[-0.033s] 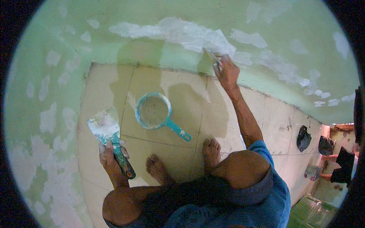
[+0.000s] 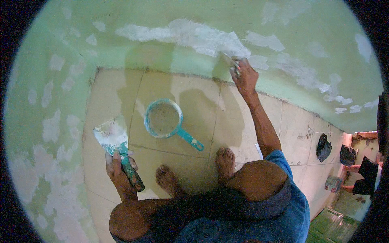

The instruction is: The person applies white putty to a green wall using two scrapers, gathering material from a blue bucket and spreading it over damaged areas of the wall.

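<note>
My left hand [image 2: 120, 171] is closed around the handle of a broad putty knife [image 2: 111, 133], whose blade is coated with white filler. My right hand [image 2: 245, 77] grips a smaller putty knife [image 2: 231, 60], seen nearly edge-on, with its blade at the lower edge of a long white filler patch [image 2: 202, 38] on the green wall [image 2: 109, 52]. Between my hands, a round teal dipper [image 2: 181, 130] with a straight handle sits on the tiled floor [image 2: 178, 158]. Its inside looks pale and brownish.
My bare feet [image 2: 225, 162] are on the tiles close to the dipper. Dried filler patches [image 2: 52, 125] cover the left wall. At the right are black plastic-looking pieces [image 2: 323, 148], a clear container [image 2: 333, 183], and another person's legs [image 2: 354, 168].
My right hand and its putty knife have shifted slightly to the right along the wall. My left hand, its putty knife and the dipper stay put.
</note>
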A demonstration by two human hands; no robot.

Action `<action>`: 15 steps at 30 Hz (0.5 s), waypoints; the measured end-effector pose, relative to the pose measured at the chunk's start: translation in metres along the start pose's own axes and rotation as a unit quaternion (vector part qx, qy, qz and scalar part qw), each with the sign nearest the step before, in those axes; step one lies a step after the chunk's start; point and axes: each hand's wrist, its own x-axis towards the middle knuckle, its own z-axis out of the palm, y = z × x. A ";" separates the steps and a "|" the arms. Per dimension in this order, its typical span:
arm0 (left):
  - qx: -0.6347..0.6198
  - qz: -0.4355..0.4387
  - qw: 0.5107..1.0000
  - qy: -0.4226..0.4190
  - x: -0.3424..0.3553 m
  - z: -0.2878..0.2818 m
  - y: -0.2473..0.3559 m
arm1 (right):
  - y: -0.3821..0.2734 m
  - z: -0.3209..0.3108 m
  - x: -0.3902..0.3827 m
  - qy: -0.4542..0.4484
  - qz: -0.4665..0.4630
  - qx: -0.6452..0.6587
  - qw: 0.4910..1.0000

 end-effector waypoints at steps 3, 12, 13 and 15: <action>0.009 -0.007 1.000 0.005 -0.001 -0.001 0.000 | 0.026 -0.031 -0.004 0.044 0.041 0.008 0.998; 0.093 -0.037 0.993 -0.055 0.001 -0.005 0.009 | 0.024 -0.120 -0.016 0.224 0.280 0.210 0.909; 0.086 -0.028 0.993 -0.078 0.007 0.006 0.006 | 0.000 -0.132 -0.018 0.223 0.281 0.252 0.899; 0.073 -0.028 0.989 -0.126 0.014 0.021 0.010 | -0.017 -0.123 -0.041 0.107 0.257 0.188 0.942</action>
